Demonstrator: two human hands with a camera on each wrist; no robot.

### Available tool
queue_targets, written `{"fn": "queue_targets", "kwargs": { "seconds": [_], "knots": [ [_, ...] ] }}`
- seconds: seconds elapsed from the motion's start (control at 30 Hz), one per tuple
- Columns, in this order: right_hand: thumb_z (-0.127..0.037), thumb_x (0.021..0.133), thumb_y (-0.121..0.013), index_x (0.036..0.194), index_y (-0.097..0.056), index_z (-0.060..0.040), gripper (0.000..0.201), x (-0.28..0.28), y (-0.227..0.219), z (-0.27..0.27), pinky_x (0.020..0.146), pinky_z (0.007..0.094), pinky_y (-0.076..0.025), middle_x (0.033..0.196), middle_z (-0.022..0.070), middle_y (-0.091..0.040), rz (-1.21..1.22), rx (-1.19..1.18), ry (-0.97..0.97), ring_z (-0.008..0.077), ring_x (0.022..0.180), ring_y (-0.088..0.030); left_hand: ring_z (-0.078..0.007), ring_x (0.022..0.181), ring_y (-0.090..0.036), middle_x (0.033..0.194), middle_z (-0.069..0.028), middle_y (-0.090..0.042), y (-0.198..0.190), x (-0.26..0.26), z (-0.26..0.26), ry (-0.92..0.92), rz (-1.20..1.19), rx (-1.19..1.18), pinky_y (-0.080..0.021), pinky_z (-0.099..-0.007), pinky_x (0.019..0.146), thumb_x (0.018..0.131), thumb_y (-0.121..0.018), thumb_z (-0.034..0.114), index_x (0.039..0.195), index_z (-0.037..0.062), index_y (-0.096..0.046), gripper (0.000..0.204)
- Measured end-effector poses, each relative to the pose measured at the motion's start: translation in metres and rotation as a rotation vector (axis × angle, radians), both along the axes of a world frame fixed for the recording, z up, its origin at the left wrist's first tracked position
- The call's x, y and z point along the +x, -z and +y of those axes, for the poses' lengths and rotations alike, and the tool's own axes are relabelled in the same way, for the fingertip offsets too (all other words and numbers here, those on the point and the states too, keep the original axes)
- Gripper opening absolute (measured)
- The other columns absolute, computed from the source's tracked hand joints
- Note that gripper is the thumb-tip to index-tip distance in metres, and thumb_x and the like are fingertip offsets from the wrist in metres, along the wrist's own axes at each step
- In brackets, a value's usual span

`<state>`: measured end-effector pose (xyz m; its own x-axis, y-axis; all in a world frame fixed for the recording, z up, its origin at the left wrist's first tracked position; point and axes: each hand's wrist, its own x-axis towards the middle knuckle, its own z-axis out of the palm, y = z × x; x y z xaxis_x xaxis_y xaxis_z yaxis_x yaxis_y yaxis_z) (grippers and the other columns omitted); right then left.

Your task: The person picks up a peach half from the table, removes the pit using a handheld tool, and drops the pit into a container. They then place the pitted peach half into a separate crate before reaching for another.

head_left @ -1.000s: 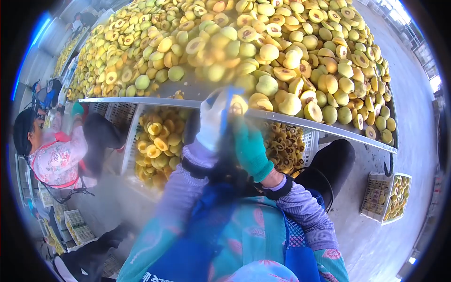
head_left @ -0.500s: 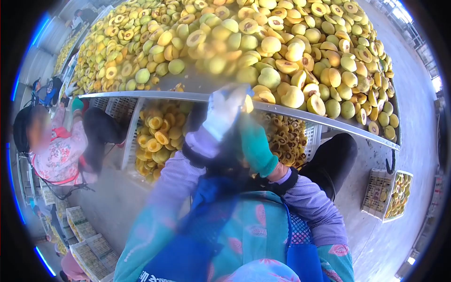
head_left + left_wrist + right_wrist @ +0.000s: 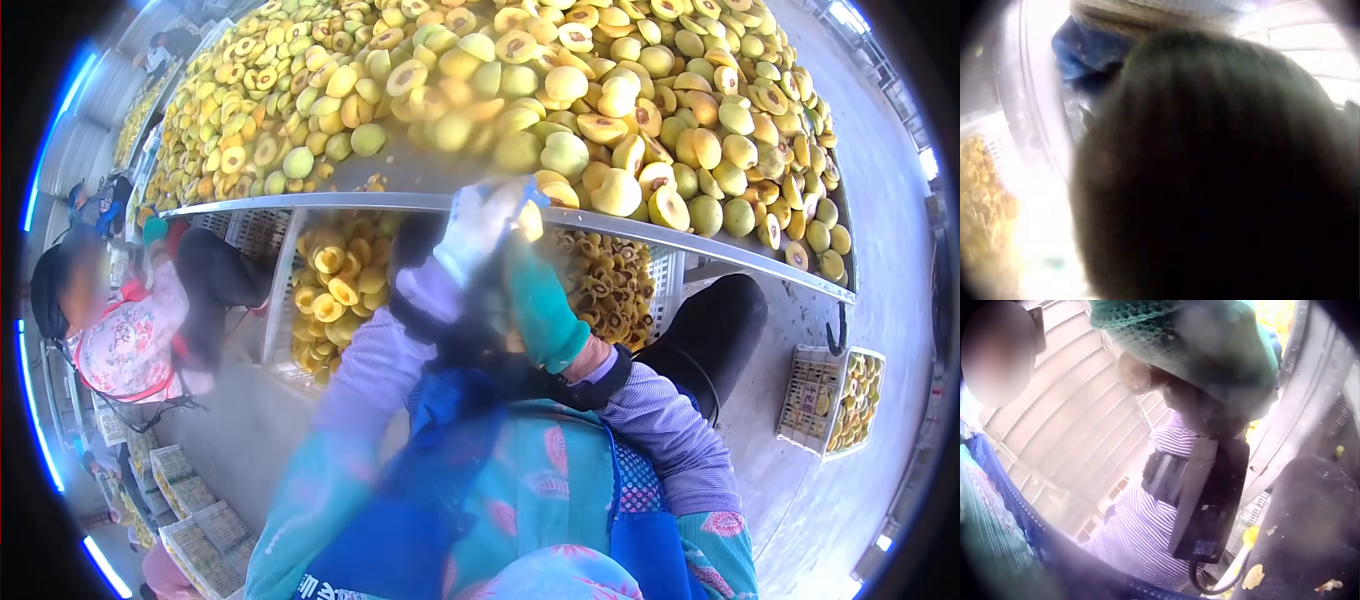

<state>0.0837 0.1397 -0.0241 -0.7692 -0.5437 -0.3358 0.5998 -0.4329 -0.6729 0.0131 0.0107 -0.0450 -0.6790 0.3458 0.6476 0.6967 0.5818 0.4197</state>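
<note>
My left hand [image 3: 478, 228], in a white and blue glove, is bent at the table's front edge, its fingertips close to a yellow fruit piece [image 3: 530, 221]. Blur hides whether they grip anything. Just below it, my right hand [image 3: 540, 300] in a green glove holds the fruit piece at its fingertips. The two hands are close together. In the left wrist view a dark shape covers most of the picture, with blue fabric [image 3: 1088, 50] beside it. The right wrist view has the green glove [image 3: 1210, 344] at the top, its fingertips out of sight.
Halved fruit is heaped on the metal-edged table [image 3: 400, 200]. Under it stand crates of yellow halves [image 3: 335, 290] and darker pieces [image 3: 608, 290]. Another filled crate [image 3: 808, 400] stands on the floor at right. A seated person [image 3: 130, 335] is at left, near stacked crates [image 3: 210, 545].
A blue strip that stood upright between my hands a second ago is no longer distinct. The fruit piece and both hands have shifted slightly, staying close together at the edge.
</note>
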Motion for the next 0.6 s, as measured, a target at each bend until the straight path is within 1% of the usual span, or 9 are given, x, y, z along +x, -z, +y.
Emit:
{"fn": "queue_targets", "kwargs": {
  "seconds": [0.1,0.17,0.23,0.3,0.37,0.43,0.53,0.57,0.6],
  "knots": [
    [-0.047,0.099,-0.036,0.085,-0.049,-0.0174,0.035,-0.004,-0.009,0.003,0.039,0.0234,-0.027,0.059,-0.0067,-0.038,-0.314,-0.568,-0.157,0.0065,0.043,-0.035,-0.0220,0.068,-0.064,0.079,-0.0117,-0.065,-0.014,-0.002,-0.002,0.313,-0.421,0.331,-0.051,-0.0314,0.068,0.092,-0.052,0.025,0.102,-0.0002,-0.062,0.029],
    [-0.051,0.098,-0.034,0.084,-0.048,-0.0171,0.039,-0.005,-0.004,0.002,0.041,0.0236,-0.025,0.058,-0.0078,-0.035,-0.350,-0.839,-0.228,0.0065,0.042,-0.033,-0.0191,0.068,-0.063,0.079,-0.0112,-0.065,-0.025,0.009,0.003,0.309,-0.704,0.539,-0.051,-0.0303,0.068,0.096,-0.045,0.034,0.103,-0.0014,-0.062,0.040],
    [-0.052,0.097,-0.034,0.084,-0.048,-0.0165,0.041,-0.002,-0.005,0.010,0.042,0.0241,-0.026,0.058,-0.0083,-0.036,-0.379,-0.800,-0.268,0.0067,0.041,-0.033,-0.0180,0.069,-0.062,0.079,-0.0115,-0.065,-0.030,0.024,0.009,0.245,-0.887,0.763,-0.051,-0.0295,0.068,0.098,-0.042,0.039,0.104,-0.0017,-0.061,0.046],
    [-0.053,0.097,-0.033,0.085,-0.049,-0.0158,0.042,0.002,-0.006,0.012,0.042,0.0243,-0.027,0.056,-0.0083,-0.036,-0.418,-0.752,-0.336,0.0069,0.040,-0.034,-0.0192,0.069,-0.061,0.081,-0.0130,-0.064,-0.020,0.036,0.006,0.184,-1.110,1.212,-0.051,-0.0292,0.070,0.095,-0.051,0.028,0.108,-0.0018,-0.059,0.034],
    [-0.053,0.098,-0.032,0.086,-0.049,-0.0157,0.043,0.006,-0.009,0.004,0.042,0.0241,-0.027,0.056,-0.0079,-0.037,-0.389,-0.798,-0.489,0.0069,0.040,-0.034,-0.0193,0.070,-0.062,0.082,-0.0119,-0.064,-0.013,0.059,-0.008,-0.114,-0.768,0.976,-0.051,-0.0299,0.069,0.090,-0.058,0.019,0.107,-0.0022,-0.058,0.027],
    [-0.053,0.098,-0.031,0.085,-0.050,-0.0157,0.044,0.010,-0.024,0.005,0.041,0.0239,-0.027,0.054,-0.0072,-0.036,-0.394,-0.728,-0.524,0.0077,0.038,-0.031,-0.0208,0.071,-0.062,0.083,-0.0099,-0.064,-0.016,0.073,-0.030,-0.319,-0.106,0.379,-0.052,-0.0308,0.069,0.080,-0.067,0.004,0.106,-0.0013,-0.058,0.028],
    [-0.054,0.097,-0.034,0.082,-0.049,-0.0156,0.043,-0.003,0.023,0.015,0.042,0.0237,-0.029,0.053,-0.0063,-0.036,-0.424,-0.511,-0.213,0.0087,0.039,-0.032,-0.0305,0.080,-0.063,0.091,-0.0143,-0.065,-0.001,0.079,-0.123,-0.618,-0.435,0.098,-0.050,-0.0383,0.074,0.077,-0.070,0.021,0.106,0.0033,-0.062,0.036],
    [-0.053,0.095,-0.040,0.081,-0.047,-0.0153,0.041,-0.010,0.075,0.017,0.044,0.0226,-0.031,0.054,-0.0055,-0.036,-0.565,-0.325,-0.112,0.0090,0.043,-0.037,-0.0339,0.087,-0.061,0.098,-0.0159,-0.065,0.012,0.070,-0.157,-0.762,-0.582,-0.016,-0.049,-0.0415,0.079,0.078,-0.068,0.034,0.105,0.0053,-0.064,0.040],
    [-0.051,0.093,-0.046,0.079,-0.046,-0.0152,0.039,0.000,0.080,0.016,0.045,0.0219,-0.032,0.055,-0.0054,-0.037,-0.470,0.050,-0.013,0.0086,0.049,-0.041,-0.0334,0.095,-0.059,0.104,-0.0183,-0.063,-0.019,0.059,-0.139,-0.948,-0.519,-0.244,-0.046,-0.0408,0.084,0.079,-0.063,0.042,0.104,0.0055,-0.065,0.044]
  ]
}}
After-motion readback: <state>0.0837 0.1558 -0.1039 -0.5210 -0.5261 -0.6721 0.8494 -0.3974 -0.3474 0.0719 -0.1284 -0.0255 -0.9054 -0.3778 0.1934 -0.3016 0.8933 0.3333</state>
